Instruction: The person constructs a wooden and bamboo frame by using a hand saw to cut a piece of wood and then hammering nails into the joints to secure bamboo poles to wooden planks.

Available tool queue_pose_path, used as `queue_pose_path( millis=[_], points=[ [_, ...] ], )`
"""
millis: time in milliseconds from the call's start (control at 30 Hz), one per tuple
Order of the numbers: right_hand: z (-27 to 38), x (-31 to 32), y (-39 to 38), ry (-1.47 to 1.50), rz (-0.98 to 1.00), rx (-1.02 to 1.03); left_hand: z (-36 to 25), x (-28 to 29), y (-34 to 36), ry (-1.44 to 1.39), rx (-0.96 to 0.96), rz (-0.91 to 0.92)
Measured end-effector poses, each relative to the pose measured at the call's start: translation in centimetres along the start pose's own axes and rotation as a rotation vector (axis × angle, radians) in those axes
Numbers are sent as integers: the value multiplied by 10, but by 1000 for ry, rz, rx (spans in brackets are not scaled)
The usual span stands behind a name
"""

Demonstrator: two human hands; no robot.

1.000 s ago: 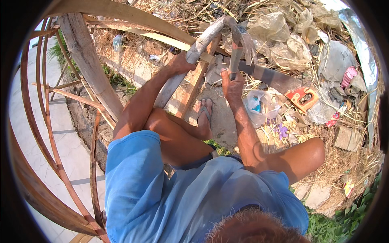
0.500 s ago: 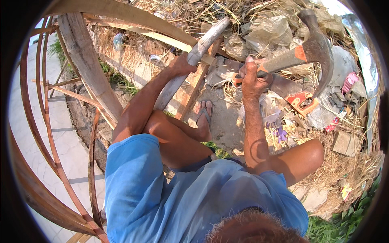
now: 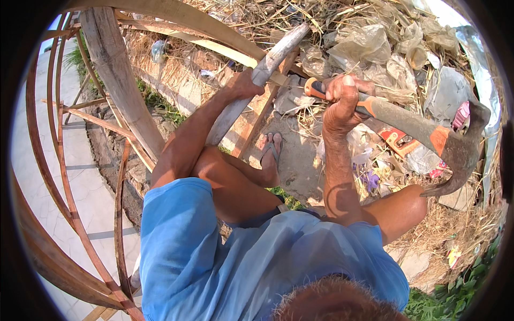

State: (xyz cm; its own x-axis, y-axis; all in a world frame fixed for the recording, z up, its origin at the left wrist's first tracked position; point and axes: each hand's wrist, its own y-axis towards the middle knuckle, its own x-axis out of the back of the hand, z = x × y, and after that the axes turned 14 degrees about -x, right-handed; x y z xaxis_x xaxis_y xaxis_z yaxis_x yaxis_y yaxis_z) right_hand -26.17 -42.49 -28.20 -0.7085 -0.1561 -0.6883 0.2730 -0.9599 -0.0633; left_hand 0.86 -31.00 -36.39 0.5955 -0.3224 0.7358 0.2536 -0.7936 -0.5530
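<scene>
My left hand (image 3: 243, 86) is wrapped round a weathered grey wooden pole (image 3: 282, 49) that slants from my lap up to the far side. Beneath the pole's upper part lies a lighter board (image 3: 259, 119), crossed by a curved wooden beam. Held by its orange-and-black grip, a claw hammer (image 3: 409, 120) is in my right hand (image 3: 343, 100). Its rusty head is out at the far right, over my right knee, and touches neither the pole nor the beam. A handsaw (image 3: 398, 141) with an orange handle lies on the litter beyond my right forearm, partly hidden by the hammer.
A thick upright post (image 3: 120, 75) and a curved wooden beam (image 3: 203, 21) stand at the left and far side. Bent wooden strips (image 3: 67, 176) form a frame over pale paving (image 3: 96, 203). Plastic bags (image 3: 364, 45) and dry straw cover the ground at the right. My sandaled foot (image 3: 272, 150) rests below.
The hammer has swung down and to the right, its head now lower and farther out. My right hand has turned with it, while my left hand keeps its hold on the pole.
</scene>
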Motion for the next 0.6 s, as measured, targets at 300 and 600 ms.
queue_pose_path(
  millis=[300, 600],
  points=[
    [-107, 47, -58, -635, 139, -705, -4, -6, -10, 6, -10, 7],
    [-154, 92, -55, -922, 161, -633, -12, 12, 3, 102, -59, -59]
  ],
)
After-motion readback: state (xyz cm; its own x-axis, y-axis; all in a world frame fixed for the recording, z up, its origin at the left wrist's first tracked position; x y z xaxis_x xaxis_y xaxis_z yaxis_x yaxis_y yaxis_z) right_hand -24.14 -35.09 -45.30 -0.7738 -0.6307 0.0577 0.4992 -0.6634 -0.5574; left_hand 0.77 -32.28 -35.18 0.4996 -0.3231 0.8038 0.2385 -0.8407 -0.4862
